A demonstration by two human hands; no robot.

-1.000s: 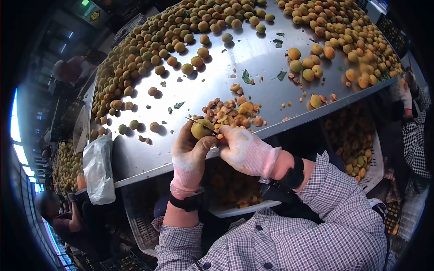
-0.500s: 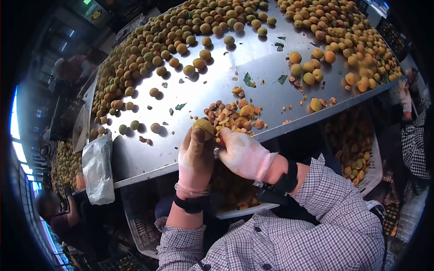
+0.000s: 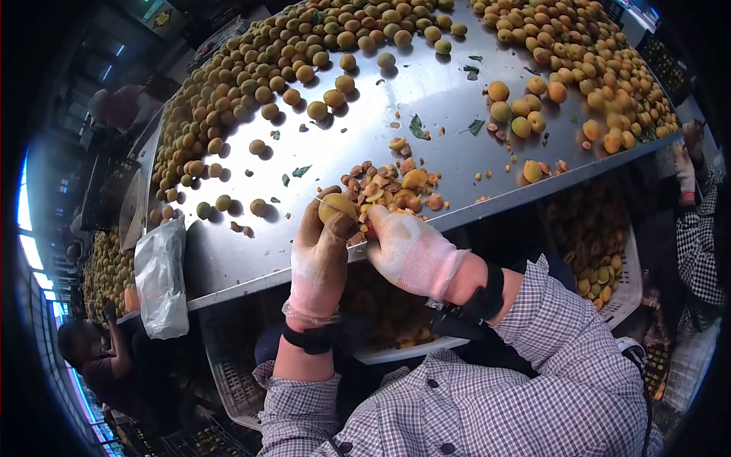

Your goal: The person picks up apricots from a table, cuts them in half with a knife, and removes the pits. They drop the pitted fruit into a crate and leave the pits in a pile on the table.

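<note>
Over the near edge of the metal table, my left hand [image 3: 318, 255], in a stained white-and-pink glove, grips a yellow apricot [image 3: 336, 206] between thumb and fingers. A thin blade, apparently of a small knife [image 3: 326, 197], lies across the fruit. My right hand [image 3: 407, 247], gloved alike, is closed around its handle end, where a bit of red shows; the handle is mostly hidden. Just beyond both hands sits a pile of split apricot pieces and pits [image 3: 384, 186].
Whole apricots [image 3: 304, 46] cover the far side of the metal table [image 3: 251, 266], with more at right [image 3: 594, 68]. A plastic bag [image 3: 161, 282] hangs over the left corner. Crates of apricot halves [image 3: 598, 278] stand below the edge. Other people [image 3: 95, 358] are at left and right.
My left hand has moved slightly left with the apricot, and its fingers have shifted so more of the fruit shows. My right hand stays close beside it, still holding the knife.
</note>
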